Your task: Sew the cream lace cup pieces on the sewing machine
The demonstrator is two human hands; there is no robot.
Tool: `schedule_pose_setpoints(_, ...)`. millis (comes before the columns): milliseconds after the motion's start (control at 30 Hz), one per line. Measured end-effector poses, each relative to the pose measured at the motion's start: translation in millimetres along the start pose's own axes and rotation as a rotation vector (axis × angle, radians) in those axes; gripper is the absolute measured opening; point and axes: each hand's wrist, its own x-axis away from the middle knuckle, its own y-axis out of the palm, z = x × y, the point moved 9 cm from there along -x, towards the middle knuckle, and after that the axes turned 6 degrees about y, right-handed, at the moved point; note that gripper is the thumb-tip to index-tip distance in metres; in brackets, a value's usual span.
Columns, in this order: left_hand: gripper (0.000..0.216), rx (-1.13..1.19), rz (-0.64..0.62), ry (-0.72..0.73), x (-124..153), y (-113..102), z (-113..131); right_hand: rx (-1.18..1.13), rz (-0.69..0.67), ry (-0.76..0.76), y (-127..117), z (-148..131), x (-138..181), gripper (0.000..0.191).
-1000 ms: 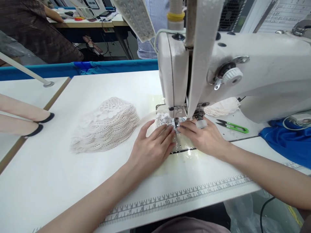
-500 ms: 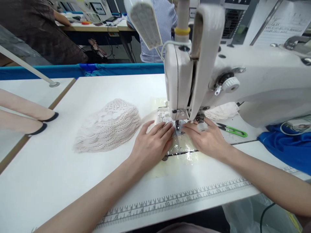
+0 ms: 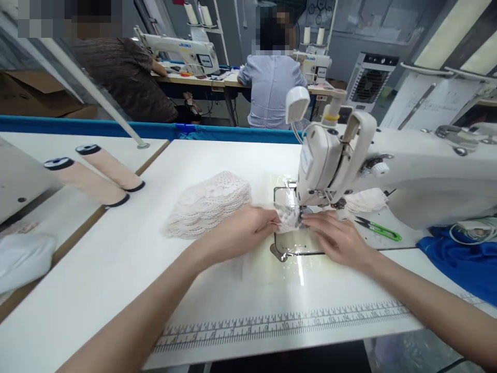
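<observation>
My left hand point(image 3: 243, 230) pinches the left edge of a small white lace piece point(image 3: 288, 218) that lies by the needle of the white sewing machine point(image 3: 388, 171). Beside it, my right hand point(image 3: 336, 235) rests on the metal needle plate point(image 3: 298, 243) with its fingertips on the lace, fingers stretched. A stack of white lace pieces point(image 3: 207, 204) lies on the table just left of my left hand.
Green thread snips point(image 3: 378, 228) and more lace point(image 3: 367, 199) lie behind the machine head. Blue cloth point(image 3: 462, 259) is at the right. Two pink thread cones point(image 3: 97, 176) lie on the left table. Two other people sit at machines beyond a blue divider point(image 3: 116, 128). A ruler strip point(image 3: 287, 324) runs along the table front.
The view has pulled back and tilted up. My left hand went from lying flat on the lace to pinching its edge, and the lace has come slightly toward me from under the foot.
</observation>
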Motion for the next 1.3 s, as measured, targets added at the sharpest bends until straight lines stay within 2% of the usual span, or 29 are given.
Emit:
schedule_pose_setpoints(67,0.029,0.325,-0.186,-0.064,11.9,0.2,-1.5,-0.316,-0.156,0.104,9.5,-3.4,-4.9,0.043)
schedule_pose_setpoints(133,0.030,0.514,-0.305,-0.147,25.4,0.4,-3.4,-0.667,-0.407,0.291,30.8,-10.4,-7.5,0.049)
schedule_pose_setpoints(200,0.032,0.595,-0.358,-0.211,36.3,1.4,-6.3,-0.980,-0.628,0.487,51.7,-24.7,-6.9,0.046)
schedule_pose_setpoints(267,0.031,0.620,-0.360,-0.245,43.8,2.1,-9.7,-1.150,-0.684,0.651,63.6,-34.8,-11.1,0.050)
schedule_pose_setpoints(333,0.031,0.616,-0.325,-0.261,49.7,0.1,-13.9,-1.199,-0.634,0.741,69.6,-40.0,-20.0,0.043)
schedule_pose_setpoints(433,0.034,0.586,-0.245,-0.282,60.6,-9.5,-23.4,-1.191,-0.581,0.761,76.2,-48.2,-33.7,0.027)
schedule_pose_setpoints(700,0.027,0.688,-0.136,-0.457,121.8,-26.5,-66.6,-1.146,-0.557,0.744,86.5,-66.1,-63.5,0.020)
schedule_pose_setpoints(800,0.029,0.757,0.017,-0.541,133.0,-40.4,-85.4,-1.174,-0.552,0.708,84.9,-75.7,-79.6,0.020)
schedule_pose_setpoints(867,0.031,0.752,0.170,-0.563,126.7,-58.9,-99.5,-1.144,-0.482,0.663,80.0,-74.7,-97.2,0.020)
schedule_pose_setpoints(933,0.034,0.668,0.307,-0.555,111.0,-81.2,-115.7,-1.050,-0.330,0.608,72.2,-63.8,-120.5,0.020)
schedule_pose_setpoints(1000,0.036,0.479,0.344,-0.546,90.2,-97.2,-133.8,-0.894,-0.160,0.573,66.4,-45.2,-143.2,0.020)
schedule_pose_setpoints(1067,0.038,0.316,0.291,-0.572,71.1,-97.8,-155.5,-0.713,-0.074,0.604,71.1,-22.2,-158.9,0.021)
schedule_pose_setpoints(1133,0.033,0.255,0.266,-0.586,58.5,-89.0,-175.8,-0.620,-0.067,0.651,83.9,-1.2,-167.5,0.022)
schedule_pose_setpoints(1233,0.029,0.127,0.251,-0.633,56.2,-71.9,-195.6,-0.472,-0.064,0.712,96.8,22.9,-169.0,0.026)
schedule_pose_setpoints(1300,0.032,0.032,0.262,-0.680,62.6,-66.3,-199.5,-0.394,-0.062,0.737,98.9,30.8,-165.7,0.031)
